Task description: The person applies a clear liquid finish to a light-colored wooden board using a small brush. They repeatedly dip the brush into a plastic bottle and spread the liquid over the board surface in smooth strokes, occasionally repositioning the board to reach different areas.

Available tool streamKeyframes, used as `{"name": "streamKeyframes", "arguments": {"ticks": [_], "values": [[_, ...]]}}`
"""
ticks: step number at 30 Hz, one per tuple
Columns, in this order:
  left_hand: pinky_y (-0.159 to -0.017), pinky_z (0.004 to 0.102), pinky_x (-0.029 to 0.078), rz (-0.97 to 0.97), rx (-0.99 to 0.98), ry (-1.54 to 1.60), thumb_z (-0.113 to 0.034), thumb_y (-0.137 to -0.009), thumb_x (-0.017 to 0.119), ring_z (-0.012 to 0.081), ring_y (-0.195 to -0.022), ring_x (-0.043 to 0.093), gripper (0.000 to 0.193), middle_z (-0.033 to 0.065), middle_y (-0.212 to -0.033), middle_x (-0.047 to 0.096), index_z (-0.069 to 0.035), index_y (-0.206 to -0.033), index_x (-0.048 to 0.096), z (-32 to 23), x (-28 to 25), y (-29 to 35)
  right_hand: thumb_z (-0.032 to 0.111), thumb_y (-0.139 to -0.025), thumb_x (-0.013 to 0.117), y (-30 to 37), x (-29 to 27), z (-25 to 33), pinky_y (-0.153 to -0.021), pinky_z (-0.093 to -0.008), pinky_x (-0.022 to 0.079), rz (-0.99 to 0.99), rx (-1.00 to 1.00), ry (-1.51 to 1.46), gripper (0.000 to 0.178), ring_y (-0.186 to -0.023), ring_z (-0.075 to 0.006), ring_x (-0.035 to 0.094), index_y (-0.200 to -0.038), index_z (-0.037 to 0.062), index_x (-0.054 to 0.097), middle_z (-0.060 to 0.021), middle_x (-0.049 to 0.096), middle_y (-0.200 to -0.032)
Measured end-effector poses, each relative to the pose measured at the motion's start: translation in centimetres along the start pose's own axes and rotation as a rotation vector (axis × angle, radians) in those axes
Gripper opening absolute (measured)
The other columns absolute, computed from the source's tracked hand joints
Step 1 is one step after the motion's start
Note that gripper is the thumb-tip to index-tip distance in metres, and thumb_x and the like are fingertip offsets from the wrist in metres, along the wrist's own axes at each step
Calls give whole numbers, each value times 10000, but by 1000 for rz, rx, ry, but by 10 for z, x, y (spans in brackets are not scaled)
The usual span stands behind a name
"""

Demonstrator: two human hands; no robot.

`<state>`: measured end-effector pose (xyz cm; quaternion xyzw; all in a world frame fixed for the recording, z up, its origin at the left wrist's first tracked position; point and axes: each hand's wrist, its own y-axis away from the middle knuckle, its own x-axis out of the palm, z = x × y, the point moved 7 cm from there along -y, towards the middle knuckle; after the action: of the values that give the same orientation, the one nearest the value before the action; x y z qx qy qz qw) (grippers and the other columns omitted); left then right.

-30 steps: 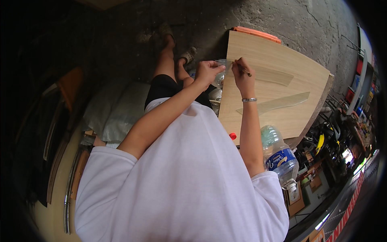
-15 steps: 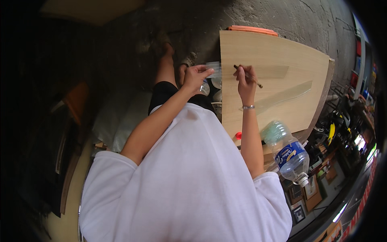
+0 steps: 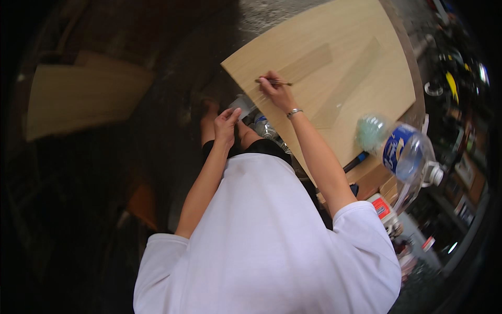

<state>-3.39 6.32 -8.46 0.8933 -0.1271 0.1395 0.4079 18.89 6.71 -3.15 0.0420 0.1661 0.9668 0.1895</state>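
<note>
My left hand (image 3: 226, 127) pinches a small clear, glass-like piece (image 3: 242, 105) between thumb and fingers, just off the left edge of a pale wooden board (image 3: 389, 86). Over that same edge, my right hand (image 3: 278, 93) grips a slim brown pencil-like tool (image 3: 282, 82), which lies almost level. Its exact kind is too small to make out. On the board rest two long see-through strips, a nearer-left strip (image 3: 308, 62) and a longer slanting strip (image 3: 345, 86).
A big clear plastic bottle (image 3: 413, 154) with a blue label lies by the board's right corner. Near it are a dark blue-tipped tool (image 3: 356, 161) and a white container with a red label (image 3: 381, 208). Another bottle (image 3: 264, 127) stands by my knees. Wooden panels (image 3: 83, 99) are at left.
The whole view has turned, so the board now sits tilted. My right hand with the tool has shifted toward the board's left edge, closer to my left hand, which still holds its piece.
</note>
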Motion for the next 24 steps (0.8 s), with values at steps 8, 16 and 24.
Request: {"name": "streamKeyframes", "arguments": {"ticks": [8, 16, 24], "values": [[-828, 292, 506, 31, -35, -81, -141, -915, 703, 146, -926, 623, 276, 70, -1055, 665, 23, -1124, 628, -11, -30, 7, 233, -957, 611, 10, -6, 23, -628, -282, 499, -89, -109, 6, 220, -682, -115, 611, -907, 25, 559, -61, 629, -731], [-834, 276, 516, 346, 45, -362, -90, -902, 703, 142, -922, 646, 201, 70, -996, 680, 44, -1046, 659, -133, 152, 77, 211, -984, 587, 146, -65, 23, -559, -229, 482, -592, -131, -292, 174, -657, -73, 595, -956, 42, 560, -31, 634, -790], [-766, 289, 455, 857, -145, -536, -246, -864, 748, 124, -921, 621, 316, 46, -1018, 678, -7, -1061, 679, -55, 413, 225, 202, -989, 578, 281, -90, 16, -529, -216, 477, -976, -97, -276, 186, -592, -57, 573, -929, 32, 533, -31, 628, -714]]}}
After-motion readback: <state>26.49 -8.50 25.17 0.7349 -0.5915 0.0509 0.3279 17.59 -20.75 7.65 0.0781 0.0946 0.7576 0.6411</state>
